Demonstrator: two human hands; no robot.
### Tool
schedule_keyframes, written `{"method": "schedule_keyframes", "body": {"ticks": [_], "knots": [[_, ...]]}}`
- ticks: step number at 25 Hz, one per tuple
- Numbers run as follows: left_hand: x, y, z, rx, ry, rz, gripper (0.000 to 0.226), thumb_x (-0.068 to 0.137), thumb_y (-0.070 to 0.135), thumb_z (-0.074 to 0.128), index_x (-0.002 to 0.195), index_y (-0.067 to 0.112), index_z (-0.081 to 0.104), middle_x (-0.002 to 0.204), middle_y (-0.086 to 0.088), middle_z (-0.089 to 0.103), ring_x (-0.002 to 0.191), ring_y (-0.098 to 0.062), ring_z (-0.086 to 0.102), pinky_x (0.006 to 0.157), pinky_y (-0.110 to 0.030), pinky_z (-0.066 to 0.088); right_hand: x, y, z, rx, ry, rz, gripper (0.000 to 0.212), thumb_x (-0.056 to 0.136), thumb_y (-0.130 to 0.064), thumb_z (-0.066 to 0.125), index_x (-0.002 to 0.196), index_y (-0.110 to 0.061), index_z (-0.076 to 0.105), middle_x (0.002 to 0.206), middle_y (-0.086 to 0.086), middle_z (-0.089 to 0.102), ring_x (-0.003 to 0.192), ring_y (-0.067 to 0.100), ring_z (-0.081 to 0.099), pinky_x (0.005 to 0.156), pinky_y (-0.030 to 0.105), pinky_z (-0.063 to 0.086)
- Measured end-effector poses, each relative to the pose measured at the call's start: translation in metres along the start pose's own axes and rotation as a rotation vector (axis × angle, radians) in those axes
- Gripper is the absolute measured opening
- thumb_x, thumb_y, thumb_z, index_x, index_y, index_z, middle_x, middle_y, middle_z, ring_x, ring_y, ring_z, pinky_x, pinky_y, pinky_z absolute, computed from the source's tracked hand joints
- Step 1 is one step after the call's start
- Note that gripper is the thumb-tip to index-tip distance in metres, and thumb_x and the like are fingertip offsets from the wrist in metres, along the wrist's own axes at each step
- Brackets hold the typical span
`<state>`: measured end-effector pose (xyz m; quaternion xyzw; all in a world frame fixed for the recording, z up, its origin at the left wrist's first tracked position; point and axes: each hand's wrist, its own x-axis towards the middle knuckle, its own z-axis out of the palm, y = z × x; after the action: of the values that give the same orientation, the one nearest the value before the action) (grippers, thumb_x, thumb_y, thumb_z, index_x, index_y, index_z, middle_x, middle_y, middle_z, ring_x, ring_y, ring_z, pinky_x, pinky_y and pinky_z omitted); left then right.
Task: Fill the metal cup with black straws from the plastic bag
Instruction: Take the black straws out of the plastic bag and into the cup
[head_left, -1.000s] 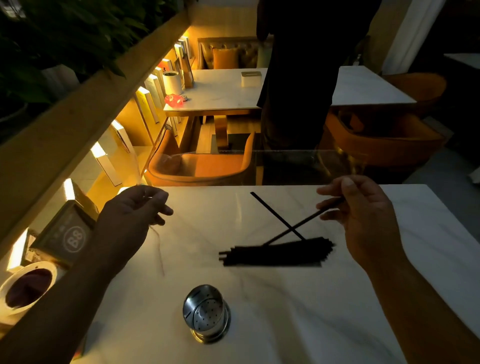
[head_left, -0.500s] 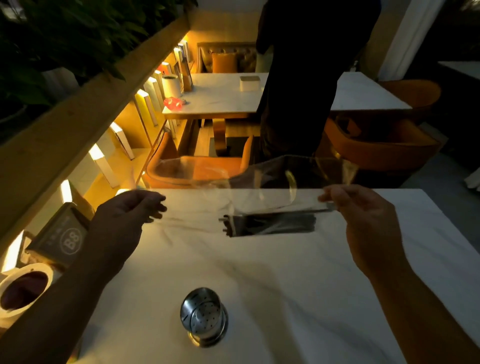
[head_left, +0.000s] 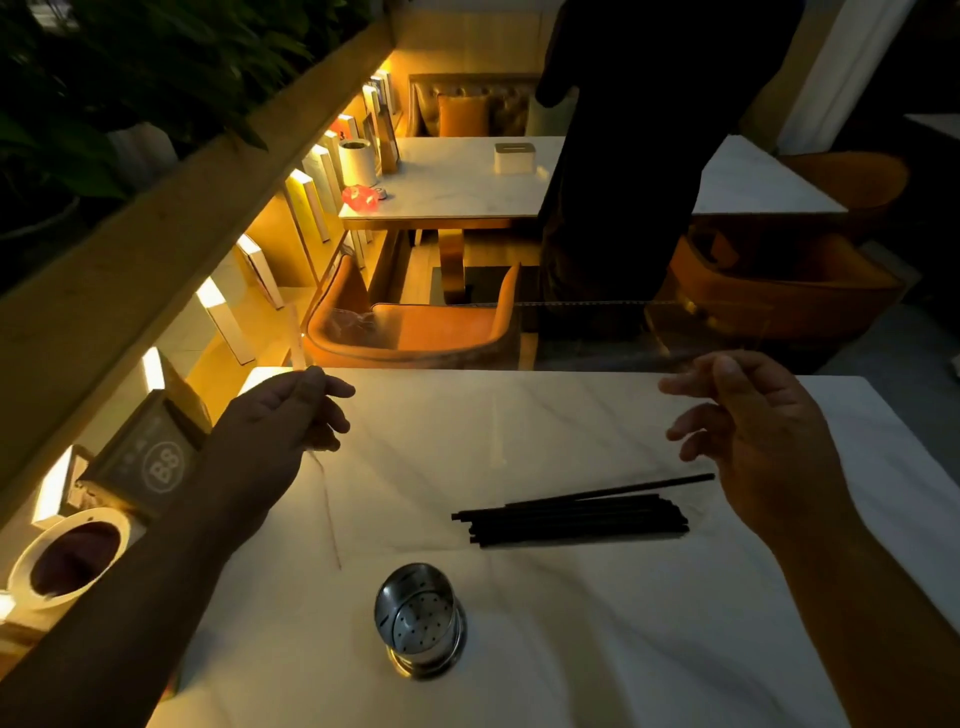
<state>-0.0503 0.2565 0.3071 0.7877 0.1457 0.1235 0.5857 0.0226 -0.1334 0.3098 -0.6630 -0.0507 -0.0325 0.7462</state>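
A clear plastic bag (head_left: 701, 327) hangs stretched in the air over the far edge of the white marble table (head_left: 649, 649). My left hand (head_left: 291, 415) pinches its left edge and my right hand (head_left: 753, 431) pinches its right edge. Below the bag, a bundle of black straws (head_left: 571, 519) lies flat on the tabletop, with one straw angled out toward my right hand. The perforated metal cup (head_left: 418, 621) stands upright near the front middle of the table, with no straws in it, a short way in front of the bundle's left end.
A person in dark clothes (head_left: 623, 156) stands just beyond the table's far edge. An orange chair (head_left: 415, 327) sits behind the table. A B8 sign holder (head_left: 150, 457) and a white round container (head_left: 67, 561) rest on the lit ledge at left.
My hands have moved further apart and pulled the bag taut. Half a second ago the straw bundle hung up between my hands; it now lies on the table, nearer the cup.
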Motion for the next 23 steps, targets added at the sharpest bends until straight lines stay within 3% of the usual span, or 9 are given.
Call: {"method": "schedule_keyframes", "body": {"ticks": [3,6,9,11,15,18,20,23], "knots": [[0.001,-0.006,-0.002,0.055,0.01,0.021,0.031,0.11,0.028,0.045,0.098,0.032,0.074,0.077,0.007,0.074,0.065,-0.007,0.067,0.075,-0.041,0.056,-0.006,0.0,0.002,0.017,-0.003,0.007,0.022,0.096,-0.041,0.055,0.099,-0.026,0.07,0.1,0.012,0.079,0.063,0.021,0.07,0.05,0.029,0.057],[0.004,-0.012,-0.006,0.01,0.031,0.032,0.018,0.104,0.02,0.059,0.113,0.034,0.068,0.086,0.008,0.075,0.072,-0.009,0.07,0.078,-0.045,0.057,-0.006,-0.005,0.006,0.028,-0.017,-0.024,0.022,0.098,-0.039,0.053,0.098,-0.024,0.069,0.096,0.01,0.079,0.061,0.021,0.069,0.049,0.029,0.056],[0.001,-0.02,0.001,0.067,0.182,-0.007,0.056,0.088,0.032,0.08,0.135,0.026,0.049,0.101,0.003,0.07,0.087,-0.017,0.069,0.074,-0.041,0.057,-0.006,-0.012,0.01,0.044,-0.038,-0.049,0.023,0.099,-0.038,0.053,0.1,-0.02,0.067,0.094,0.009,0.079,0.061,0.021,0.069,0.049,0.029,0.056],[-0.004,-0.026,0.01,0.172,0.293,-0.054,0.071,0.077,0.051,0.083,0.131,0.021,0.048,0.106,-0.003,0.064,0.089,-0.018,0.064,0.072,-0.038,0.054,-0.007,-0.012,0.014,0.023,-0.05,-0.06,0.023,0.1,-0.037,0.052,0.101,-0.02,0.067,0.094,0.01,0.079,0.062,0.021,0.069,0.049,0.029,0.056],[-0.011,-0.037,0.031,0.151,0.105,-0.176,0.07,0.062,0.073,0.071,0.105,0.019,0.06,0.096,-0.006,0.07,0.085,-0.022,0.071,0.074,-0.043,0.06,-0.011,-0.003,0.021,-0.017,-0.065,-0.045,0.022,0.1,-0.035,0.051,0.103,-0.018,0.066,0.094,0.013,0.079,0.061,0.022,0.068,0.048,0.029,0.054],[-0.012,-0.049,0.039,0.045,0.047,-0.189,0.068,0.064,0.081,0.067,0.095,0.02,0.068,0.093,-0.002,0.079,0.089,-0.018,0.075,0.087,-0.046,0.06,-0.013,0.0,0.018,-0.008,-0.045,-0.021,0.023,0.099,-0.036,0.053,0.104,-0.018,0.065,0.093,0.012,0.079,0.061,0.021,0.068,0.048,0.028,0.055],[-0.014,-0.055,0.04,-0.035,-0.159,-0.175,0.08,0.064,0.094,0.057,0.097,0.023,0.076,0.103,0.003,0.082,0.099,-0.015,0.076,0.098,-0.047,0.055,-0.014,0.0,0.014,0.002,-0.035,-0.004,0.023,0.099,-0.038,0.053,0.104,-0.02,0.066,0.093,0.011,0.079,0.061,0.019,0.068,0.048,0.027,0.055],[-0.019,-0.052,0.039,-0.164,-0.439,-0.198,0.098,0.066,0.104,0.03,0.119,0.034,0.075,0.122,-0.002,0.078,0.117,-0.017,0.072,0.103,-0.042,0.045,-0.014,0.0,0.009,-0.005,0.006,0.024,0.022,0.102,-0.037,0.05,0.103,-0.021,0.066,0.092,0.009,0.079,0.061,0.015,0.069,0.048,0.025,0.055]]}}
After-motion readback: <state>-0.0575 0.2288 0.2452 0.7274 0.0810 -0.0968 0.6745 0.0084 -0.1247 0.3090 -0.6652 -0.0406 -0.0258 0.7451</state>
